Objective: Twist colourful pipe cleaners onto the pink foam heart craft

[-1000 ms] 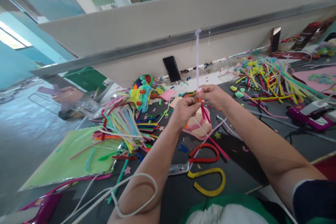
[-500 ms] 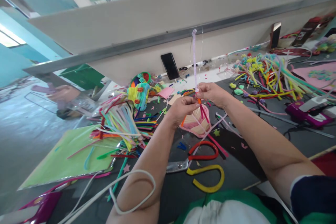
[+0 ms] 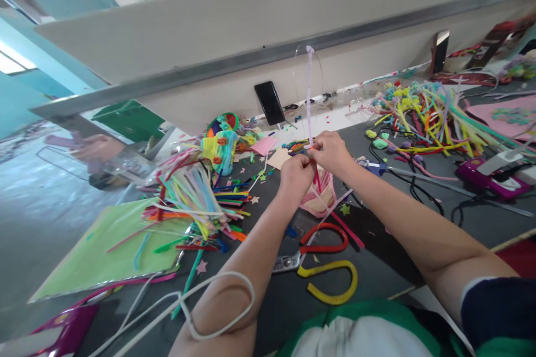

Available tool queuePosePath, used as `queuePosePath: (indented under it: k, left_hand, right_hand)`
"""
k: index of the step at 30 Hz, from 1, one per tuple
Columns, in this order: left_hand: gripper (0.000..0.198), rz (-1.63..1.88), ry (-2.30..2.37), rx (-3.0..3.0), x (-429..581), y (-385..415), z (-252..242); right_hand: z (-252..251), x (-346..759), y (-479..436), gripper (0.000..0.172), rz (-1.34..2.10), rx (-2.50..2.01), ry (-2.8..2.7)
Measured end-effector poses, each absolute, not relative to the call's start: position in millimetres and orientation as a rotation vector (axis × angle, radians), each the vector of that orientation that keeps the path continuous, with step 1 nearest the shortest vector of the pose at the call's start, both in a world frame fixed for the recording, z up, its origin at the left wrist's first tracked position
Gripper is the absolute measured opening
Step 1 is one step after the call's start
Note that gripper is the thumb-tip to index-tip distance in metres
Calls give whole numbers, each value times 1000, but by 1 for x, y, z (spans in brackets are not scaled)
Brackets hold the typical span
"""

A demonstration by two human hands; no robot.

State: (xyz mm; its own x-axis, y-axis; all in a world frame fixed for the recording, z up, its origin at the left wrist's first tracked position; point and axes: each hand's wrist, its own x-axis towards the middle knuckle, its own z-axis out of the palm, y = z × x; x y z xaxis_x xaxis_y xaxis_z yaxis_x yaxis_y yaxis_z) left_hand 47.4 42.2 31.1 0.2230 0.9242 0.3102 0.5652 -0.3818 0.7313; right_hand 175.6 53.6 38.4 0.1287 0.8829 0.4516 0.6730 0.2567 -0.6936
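Observation:
My left hand (image 3: pixel 296 177) and my right hand (image 3: pixel 331 152) meet above the table, both with fingers pinched at the lower end of a lavender pipe cleaner (image 3: pixel 309 95). It stands upright with a bent tip, and thin clear strands loop beside it. A dark pink pipe cleaner (image 3: pixel 317 181) shows just below my fingers. Under my hands lies a pink-edged woven piece (image 3: pixel 320 201), partly hidden. Scissors with one red and one yellow handle (image 3: pixel 335 283) rest nearer me, their blades partly behind my left forearm.
Bundled pipe cleaners (image 3: pixel 190 192) lie left, beside a green sheet (image 3: pixel 113 245). More pipe cleaners (image 3: pixel 435 117) pile at right, near a purple power strip (image 3: pixel 481 178). A phone (image 3: pixel 270 103) leans on the partition. A white cable (image 3: pixel 218 274) loops over my left forearm.
My left hand has turned and closed in against my right, and the orange bit that showed between them is mostly covered. My right hand has shifted slightly, while the lavender pipe cleaner stays upright.

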Motion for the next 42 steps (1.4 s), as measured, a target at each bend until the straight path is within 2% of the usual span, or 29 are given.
queuePosePath:
  k: [2, 4, 7, 9, 13, 19, 31, 39, 42]
  left_hand:
    - [25, 1052, 1263, 1949, 43, 44, 34]
    - [22, 1059, 1081, 1752, 38, 46, 40]
    - [22, 1019, 820, 1448, 33, 45, 50]
    - [26, 965, 707, 1332, 32, 43, 55]
    - [27, 846, 605, 1232, 36, 36, 56]
    - [27, 791, 604, 1240, 38, 34, 52]
    - [24, 791, 864, 1602, 38, 36, 56]
    - [23, 919, 985, 1680, 38, 41, 42]
    - [21, 953, 1093, 1759, 42, 42, 36]
  right_hand:
    - [41, 172, 50, 19, 395, -1431, -1475]
    - [45, 171, 47, 17, 733, -1256, -1357]
    - [49, 174, 44, 31, 1331, -919, -1186]
    - [49, 177, 42, 38, 1594, -707, -1143]
    - [49, 185, 41, 34, 1797, -407, -1185]
    - [47, 198, 46, 21, 1739, -451, -1177]
    - [46, 194, 51, 25, 1477, -759, -1299]
    - [44, 182, 51, 25, 1185, -981, -1193]
    - [39, 177, 52, 26, 905, -1185, -1228]
